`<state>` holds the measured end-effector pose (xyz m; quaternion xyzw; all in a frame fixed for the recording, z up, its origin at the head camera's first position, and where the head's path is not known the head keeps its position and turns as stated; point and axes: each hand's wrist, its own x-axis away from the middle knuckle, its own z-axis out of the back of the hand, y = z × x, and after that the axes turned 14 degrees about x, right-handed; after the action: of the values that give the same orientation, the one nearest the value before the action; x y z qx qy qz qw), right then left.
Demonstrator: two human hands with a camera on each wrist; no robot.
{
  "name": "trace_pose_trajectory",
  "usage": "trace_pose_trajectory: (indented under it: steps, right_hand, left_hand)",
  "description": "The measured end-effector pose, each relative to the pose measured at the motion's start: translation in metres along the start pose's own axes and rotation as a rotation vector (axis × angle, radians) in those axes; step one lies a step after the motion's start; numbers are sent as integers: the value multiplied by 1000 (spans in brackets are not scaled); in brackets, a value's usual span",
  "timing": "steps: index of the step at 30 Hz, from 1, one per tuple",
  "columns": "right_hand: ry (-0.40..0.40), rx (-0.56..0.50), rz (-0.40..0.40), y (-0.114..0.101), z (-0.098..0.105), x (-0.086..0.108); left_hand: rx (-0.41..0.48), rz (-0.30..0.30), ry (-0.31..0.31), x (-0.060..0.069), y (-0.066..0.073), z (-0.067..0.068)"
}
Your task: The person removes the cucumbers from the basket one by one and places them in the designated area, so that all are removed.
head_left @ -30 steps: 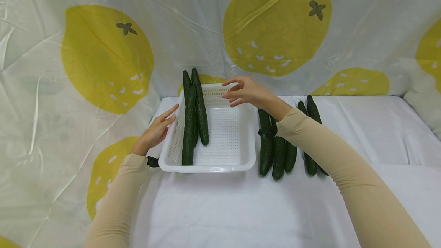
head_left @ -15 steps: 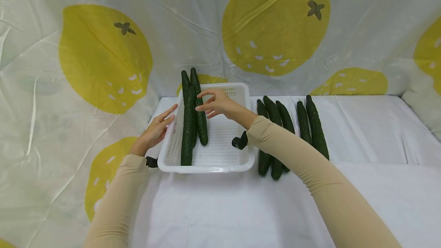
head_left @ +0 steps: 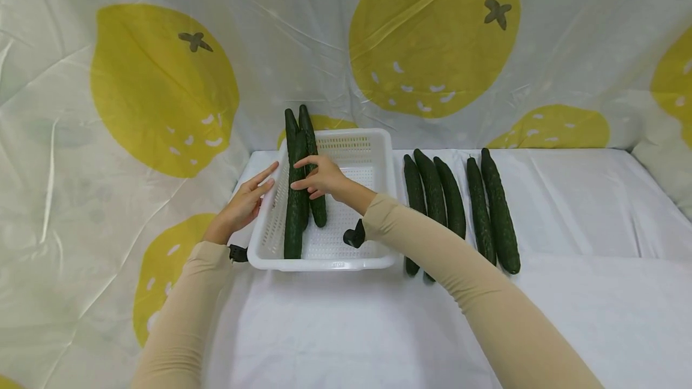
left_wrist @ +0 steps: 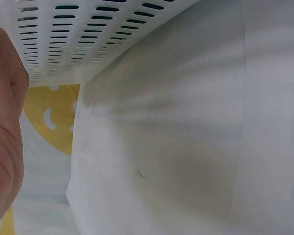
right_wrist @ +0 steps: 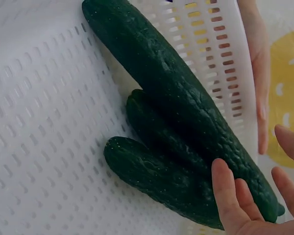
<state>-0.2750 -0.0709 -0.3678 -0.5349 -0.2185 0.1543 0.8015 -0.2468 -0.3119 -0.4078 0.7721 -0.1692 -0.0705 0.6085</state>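
Note:
A white plastic basket (head_left: 373,254) holds 3 long dark green cucumbers along its left side; their far ends stick up past the rim. The top cucumber (head_left: 294,233) lies over another, and a third cucumber (head_left: 321,212) rests to their right. My right hand (head_left: 323,179) is over them, thumb and fingers spread about the top cucumber (right_wrist: 186,98); in the right wrist view the fingers (right_wrist: 228,196) are apart, not closed round it. My left hand (head_left: 243,203) rests with extended fingers against the basket's left outer wall (left_wrist: 63,39).
Right of the basket, several more cucumbers lie lengthwise on the white cloth (head_left: 346,329): a group of 3 with one cucumber (head_left: 432,185) in the middle, and a pair, including a cucumber (head_left: 500,215) at far right. A lemon-print curtain (head_left: 303,29) hangs behind and at the left.
My right hand has moved left and down from above the basket's far right to the cucumbers inside. The left hand and the cucumbers have stayed put.

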Motion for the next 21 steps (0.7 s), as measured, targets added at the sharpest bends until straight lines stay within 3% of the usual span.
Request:
trace_pose_trajectory:
  steps: [6, 21]
  right_hand:
    - [8, 58, -8, 5, -12, -2]
    - [4, 65, 6, 8, -23, -2]
  left_hand:
    - [-21, 5, 10, 0, 1, -2]
    - [-32, -1, 14, 0, -1, 0]
